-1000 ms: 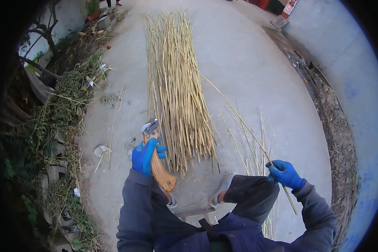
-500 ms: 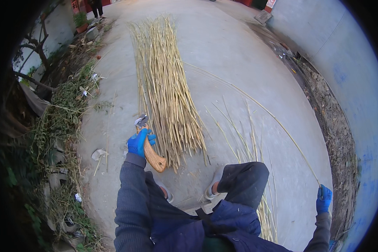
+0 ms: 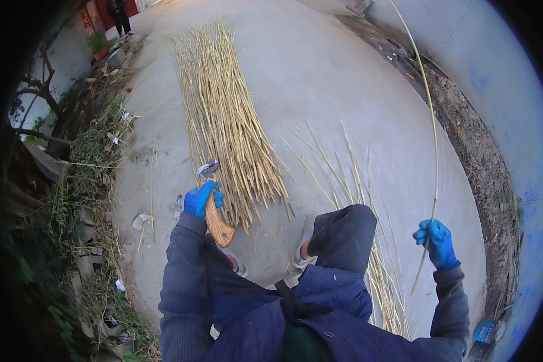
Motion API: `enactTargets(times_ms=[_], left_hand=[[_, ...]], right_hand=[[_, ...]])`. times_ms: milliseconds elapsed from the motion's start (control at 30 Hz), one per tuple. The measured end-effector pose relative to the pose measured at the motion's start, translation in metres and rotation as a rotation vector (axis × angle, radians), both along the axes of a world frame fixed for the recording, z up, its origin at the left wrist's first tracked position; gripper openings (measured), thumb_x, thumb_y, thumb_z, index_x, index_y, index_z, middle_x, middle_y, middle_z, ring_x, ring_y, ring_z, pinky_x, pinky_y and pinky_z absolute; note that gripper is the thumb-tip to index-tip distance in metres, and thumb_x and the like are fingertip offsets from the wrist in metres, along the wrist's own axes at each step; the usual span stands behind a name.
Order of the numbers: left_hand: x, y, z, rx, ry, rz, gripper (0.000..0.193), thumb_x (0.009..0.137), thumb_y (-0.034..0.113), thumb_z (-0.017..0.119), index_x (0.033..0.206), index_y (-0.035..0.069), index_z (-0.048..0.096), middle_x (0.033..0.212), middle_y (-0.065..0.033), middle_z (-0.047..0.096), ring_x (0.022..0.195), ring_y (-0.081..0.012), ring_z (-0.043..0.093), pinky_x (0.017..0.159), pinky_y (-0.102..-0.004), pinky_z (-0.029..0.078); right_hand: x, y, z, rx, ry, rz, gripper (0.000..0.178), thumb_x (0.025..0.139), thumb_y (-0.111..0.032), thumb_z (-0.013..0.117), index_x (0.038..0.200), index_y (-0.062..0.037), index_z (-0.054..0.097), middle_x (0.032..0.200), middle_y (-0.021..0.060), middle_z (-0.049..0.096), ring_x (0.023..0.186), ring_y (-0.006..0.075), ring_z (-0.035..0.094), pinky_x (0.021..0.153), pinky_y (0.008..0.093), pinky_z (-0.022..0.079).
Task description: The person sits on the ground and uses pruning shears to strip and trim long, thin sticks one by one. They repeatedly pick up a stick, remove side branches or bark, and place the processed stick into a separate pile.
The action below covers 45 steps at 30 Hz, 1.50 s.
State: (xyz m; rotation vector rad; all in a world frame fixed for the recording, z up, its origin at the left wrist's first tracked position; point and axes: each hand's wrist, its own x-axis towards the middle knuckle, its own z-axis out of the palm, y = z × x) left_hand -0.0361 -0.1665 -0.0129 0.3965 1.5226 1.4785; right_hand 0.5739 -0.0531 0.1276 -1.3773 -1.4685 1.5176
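Observation:
My left hand (image 3: pixel 200 200), in a blue glove, is closed round a tool with a curved wooden handle (image 3: pixel 218 222) and a small metal head; its exact kind is unclear. It is beside the near left edge of a large pile of long, pale stalks (image 3: pixel 229 127) laid lengthwise on the ground. Off to the right, my right hand (image 3: pixel 438 242), gloved alike, grips one long thin stalk (image 3: pixel 433 130) near its lower end. That stalk rises with a bend past the top of the picture, so its tip is out of sight.
A smaller bunch of stalks (image 3: pixel 383 286) lies right of my right knee. Weeds and litter (image 3: pixel 93 181) line the left side. A dirt strip (image 3: pixel 479 142) and a pale wall (image 3: pixel 507 90) run along the right. Someone in dark trousers (image 3: pixel 122 23) stands far left.
The stalk in my right hand has swung from leaning left toward the pile to pointing up and away. My right hand has come left and up. The left hand keeps its tool.

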Motion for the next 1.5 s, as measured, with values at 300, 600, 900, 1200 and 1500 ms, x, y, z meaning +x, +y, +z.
enactTargets(times_ms=[300,600,900,1200,1500], left_hand=[[0.147,-0.077,0.100,-0.092,-0.038,-0.656,0.036,0.095,0.030,0.061,0.113,-0.002,0.061,0.082,-0.0112,0.068,0.069,-0.0163,0.066,0.062,-0.0286,0.056],[0.184,-0.098,0.118,-0.140,0.067,-0.837,0.032,0.094,0.027,0.062,0.107,-0.002,0.060,0.081,-0.0095,0.068,0.070,-0.0139,0.066,0.066,-0.0291,0.055],[0.190,-0.087,0.117,-0.065,0.292,-0.849,0.024,0.092,0.019,0.064,0.106,-0.001,0.064,0.078,-0.0069,0.069,0.068,-0.0130,0.067,0.063,-0.0285,0.055],[0.171,-0.081,0.132,-0.121,0.209,-0.731,0.032,0.090,0.026,0.065,0.107,-0.002,0.064,0.079,-0.0086,0.071,0.072,-0.0127,0.069,0.063,-0.0293,0.055],[0.170,-0.084,0.123,-0.084,0.618,-0.801,0.033,0.084,0.033,0.070,0.092,0.001,0.065,0.068,-0.0138,0.065,0.063,-0.0210,0.067,0.059,-0.0356,0.051]], right_hand=[[-0.223,0.076,0.029,0.154,0.383,0.337,0.038,0.099,-0.030,0.053,0.108,0.0058,0.059,0.076,0.0087,0.064,0.066,0.0146,0.061,0.075,0.0301,0.052],[-0.295,0.061,0.021,0.099,0.582,0.321,0.040,0.098,-0.030,0.055,0.113,0.0065,0.059,0.080,0.0079,0.065,0.070,0.0150,0.062,0.075,0.0297,0.053],[-0.299,0.048,0.009,0.047,0.659,0.228,0.040,0.099,-0.030,0.054,0.115,0.0061,0.058,0.081,0.0089,0.067,0.072,0.0151,0.062,0.073,0.0284,0.052],[-0.292,0.000,-0.012,-0.074,0.630,0.440,0.039,0.102,-0.030,0.048,0.116,0.0051,0.058,0.087,0.0117,0.069,0.075,0.0189,0.065,0.073,0.0292,0.053],[-0.279,0.037,0.026,-0.016,0.870,0.345,0.049,0.103,-0.031,0.045,0.136,0.0055,0.044,0.112,0.0139,0.065,0.095,0.0187,0.065,0.094,0.0369,0.052]])
